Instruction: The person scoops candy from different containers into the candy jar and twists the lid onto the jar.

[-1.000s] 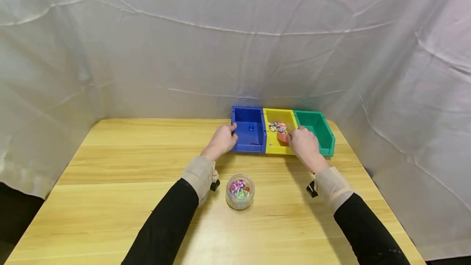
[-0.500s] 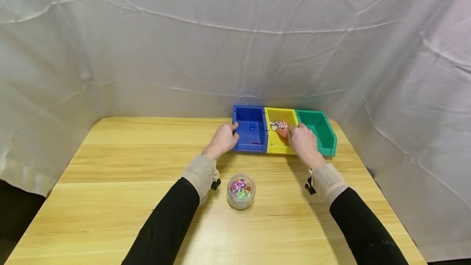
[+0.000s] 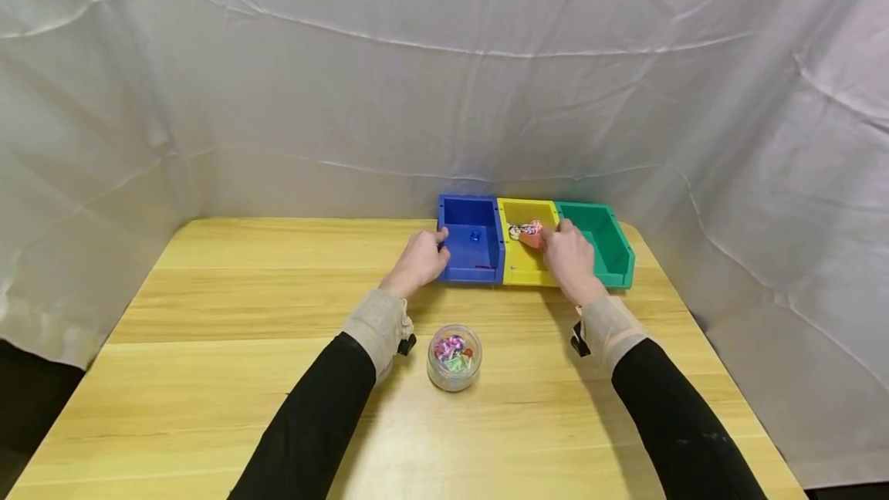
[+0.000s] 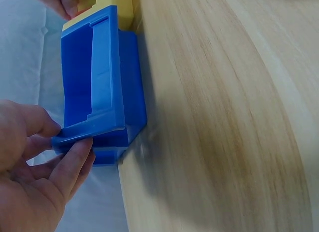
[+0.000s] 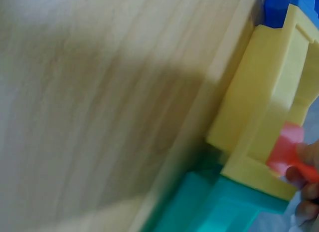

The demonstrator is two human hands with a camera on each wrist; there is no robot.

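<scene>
While the left hand (image 3: 419, 259) grips the blue bin (image 3: 471, 241) by its rim, the right hand (image 3: 569, 261) pinches a pink piece (image 3: 533, 233) (likely light, easily dropped) over the yellow bin (image 3: 524, 272).

This looks like a staged recording set rather than a home or a shop. A wrinkled white cloth (image 3: 444, 83) hangs all around as a backdrop, from nine o'clock through twelve to three, hiding whatever room lies behind. In front of it stands one plain wooden table (image 3: 208, 346). At twelve to one o'clock on it sit three small plastic bins in a row: blue (image 3: 469, 245), yellow (image 3: 519, 272), green (image 3: 606, 241).
</scene>
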